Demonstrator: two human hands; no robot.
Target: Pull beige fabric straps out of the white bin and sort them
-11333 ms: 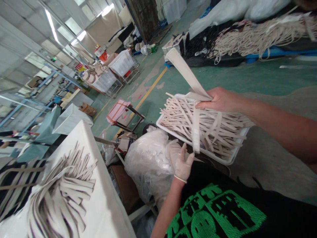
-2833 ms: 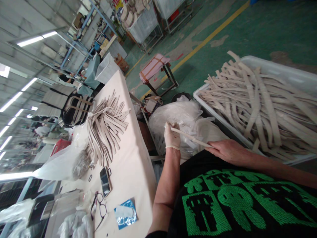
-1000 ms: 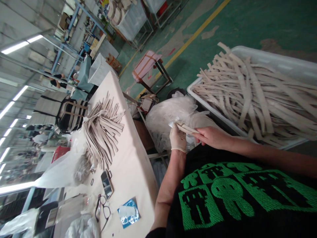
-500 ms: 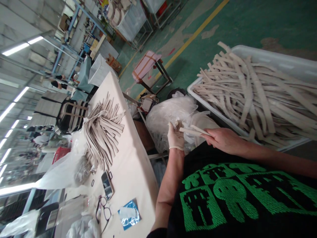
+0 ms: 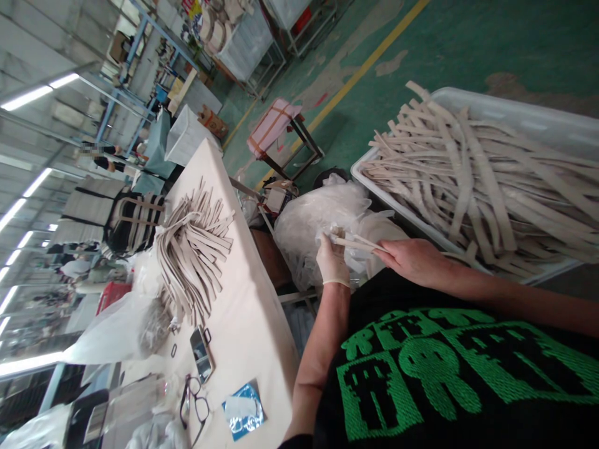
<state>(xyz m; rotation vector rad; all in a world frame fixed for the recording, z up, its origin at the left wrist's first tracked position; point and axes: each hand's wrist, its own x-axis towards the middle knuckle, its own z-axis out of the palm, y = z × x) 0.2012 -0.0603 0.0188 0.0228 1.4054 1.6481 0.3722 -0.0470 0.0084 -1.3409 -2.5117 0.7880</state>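
My left hand (image 5: 333,259), in a pale thin glove, is closed with its fingers around the end of a beige fabric strap (image 5: 362,243). A small pale-brown bit shows at its fingertips, too small to name. My bare right hand (image 5: 407,259) pinches the same strap farther along, where it looks doubled into two narrow lengths. The strap spans the short gap between both hands, in front of my black shirt. Just beyond the hands lies a heap of clear plastic bags (image 5: 322,215).
At the right a white bin (image 5: 515,106) holds many loose beige straps (image 5: 482,181). On the cream table (image 5: 253,324) lie a tied strap bundle (image 5: 194,243), a phone (image 5: 201,355), glasses (image 5: 194,399) and a blue packet (image 5: 243,408). A stool (image 5: 276,125) stands beyond; a person works far back.
My right hand has moved slightly left towards my left hand, and the strap's end now reaches into the gloved fingers. The whole view has shifted a little.
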